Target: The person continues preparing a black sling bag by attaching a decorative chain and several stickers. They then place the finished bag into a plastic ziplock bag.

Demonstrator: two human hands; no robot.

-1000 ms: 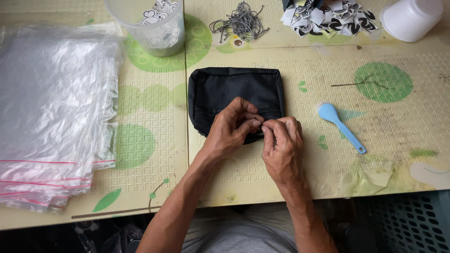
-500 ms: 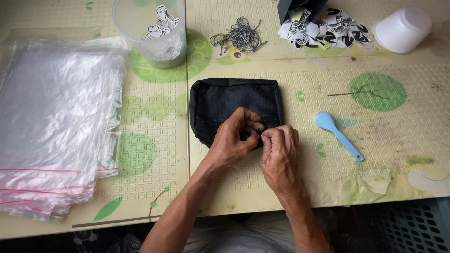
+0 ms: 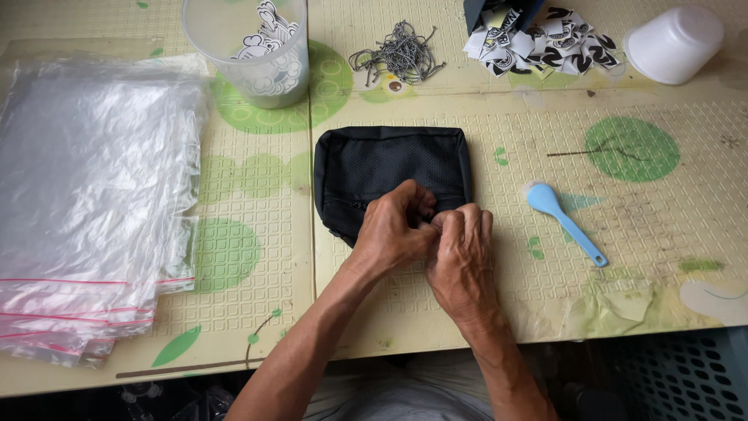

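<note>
**Pinching at the near edge of the black pouch**

Working at the pouch's lower right corner, you have both hands bunched together there. Your left hand lies over the near edge of the black mesh-fronted pouch, fingers curled and pressed together around something small; your right hand meets it from 4 o'clock, fingertips pinched against the left's. What sits between them is hidden by the knuckles. It may be a zipper pull or a small fitting, but you cannot tell from this view.

The pouch lies flat near the middle of the table mat, its long side running 9 to 3 o'clock. Judging by the grip, you are at a fine fastening step on that edge, and the next move calls for steady, small fingertip work rather than any reach.

Room around you: at 9 o'clock a stack of clear zip bags lies well apart from the pouch. At 11 o'clock stands a clear plastic cup holding black-and-white tags. At 12 o'clock a heap of small metal chains sits near the pouch's far edge. At 1 o'clock lie loose tags, and beyond them an upturned white cup. At 3 o'clock a blue spoon lies near your right hand. The table's near edge runs just behind your wrists, so keep your elbows in.
</note>
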